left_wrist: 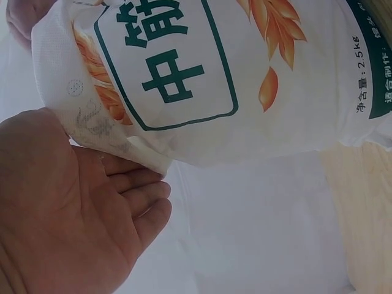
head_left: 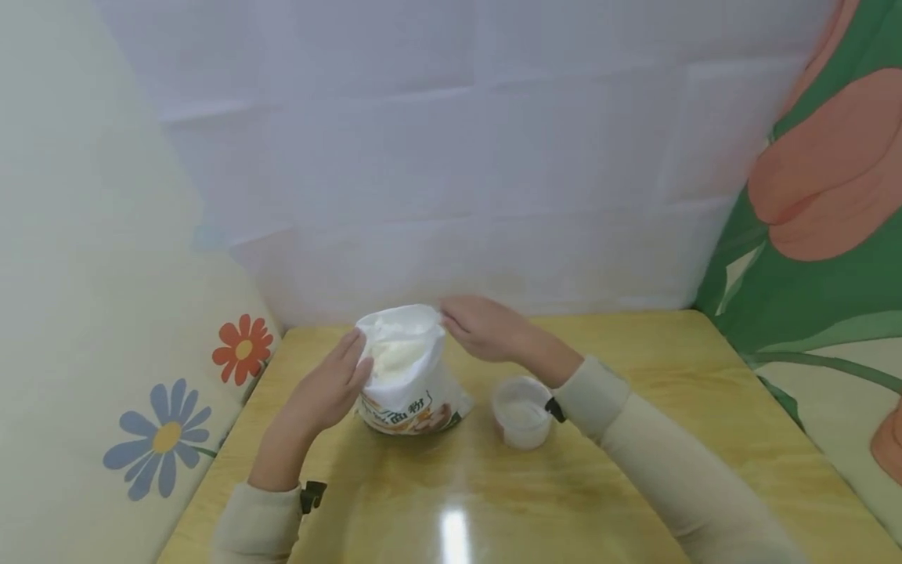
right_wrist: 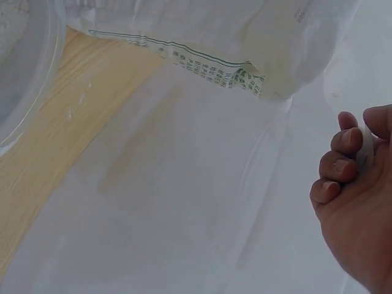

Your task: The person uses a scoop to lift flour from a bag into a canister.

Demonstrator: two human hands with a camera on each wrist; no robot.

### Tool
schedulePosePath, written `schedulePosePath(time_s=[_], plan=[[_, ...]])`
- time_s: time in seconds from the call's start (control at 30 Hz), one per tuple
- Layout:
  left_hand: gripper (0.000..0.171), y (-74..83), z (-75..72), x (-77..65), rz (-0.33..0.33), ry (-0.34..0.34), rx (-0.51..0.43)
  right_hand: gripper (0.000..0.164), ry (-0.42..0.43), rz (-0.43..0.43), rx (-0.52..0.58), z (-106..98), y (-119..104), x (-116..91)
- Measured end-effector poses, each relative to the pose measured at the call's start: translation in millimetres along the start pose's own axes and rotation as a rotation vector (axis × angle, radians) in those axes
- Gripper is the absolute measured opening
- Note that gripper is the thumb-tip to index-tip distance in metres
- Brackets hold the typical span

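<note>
Person at a wood-grain table (head_left: 535, 501), seen from head height; pale yellow top w/ a smooth sheen, and a bright glare patch (head_left: 454, 536) near the front edge of view. Behind it hangs a white sheet (head_left: 493, 157), creased in a grid of folds (like cloth just unpacked), covering the back of the space. Wall on the L (head_left: 84, 274): cream, painted w/ an orange-red flower (head_left: 243, 348) and, lower, a blue flower (head_left: 165, 435), both w/ yellow centres. Wall on the R: dark green leaves & big pink blooms (head_left: 824, 172).

On the table, L of centre and toward the back, stands a white flour bag (head_left: 430, 384), mouth open, pale powder (head_left: 395, 356) showing inside. Label has green Chinese characters, orange grain shapes & "2.5kg", per L wrist view.

L hand (head_left: 327, 388) holds the bag's rim on its L side, thumb and fingers at the edge. R hand (head_left: 486, 329) pinches the opposite rim, fingers curled in. Both arms wear light sleeves (head_left: 676, 462), a black clip (head_left: 313, 496) at each cuff.

Just R of the bag, apart from it, sits a round see-through tub (head_left: 521, 415), whitish stuff inside. R wrist view: white specks (right_wrist: 70, 113) on the tabletop beside the tub.
</note>
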State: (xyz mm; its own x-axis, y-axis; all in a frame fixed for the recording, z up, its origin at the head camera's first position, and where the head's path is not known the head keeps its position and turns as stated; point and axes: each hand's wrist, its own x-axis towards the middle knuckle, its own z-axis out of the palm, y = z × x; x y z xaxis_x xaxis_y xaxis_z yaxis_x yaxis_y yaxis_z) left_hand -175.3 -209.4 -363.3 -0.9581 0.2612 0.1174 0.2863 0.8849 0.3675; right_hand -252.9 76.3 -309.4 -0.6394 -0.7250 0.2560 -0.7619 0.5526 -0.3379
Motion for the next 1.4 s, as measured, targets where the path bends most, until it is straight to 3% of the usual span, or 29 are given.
schedulePosePath(time_s=[0.4,0.77,1.0,1.4], plan=[[0.064,3.8,-0.7,2.6,-0.001,0.004,0.015,0.019,0.047,-0.007,0.015,-3.3,7.8,-15.4],[0.065,2.0,1.6,4.5,-0.007,-0.001,0.012,0.02,0.092,0.039,0.062,-13.1,11.4,-45.4],[0.064,-1.5,1.3,-1.2,-0.011,0.008,0.023,0.017,0.144,0.016,0.062,-18.3,17.8,-69.4],[0.064,-4.3,1.3,0.2,0.006,0.013,0.024,0.012,0.193,0.064,0.047,-21.4,35.6,-118.4]])
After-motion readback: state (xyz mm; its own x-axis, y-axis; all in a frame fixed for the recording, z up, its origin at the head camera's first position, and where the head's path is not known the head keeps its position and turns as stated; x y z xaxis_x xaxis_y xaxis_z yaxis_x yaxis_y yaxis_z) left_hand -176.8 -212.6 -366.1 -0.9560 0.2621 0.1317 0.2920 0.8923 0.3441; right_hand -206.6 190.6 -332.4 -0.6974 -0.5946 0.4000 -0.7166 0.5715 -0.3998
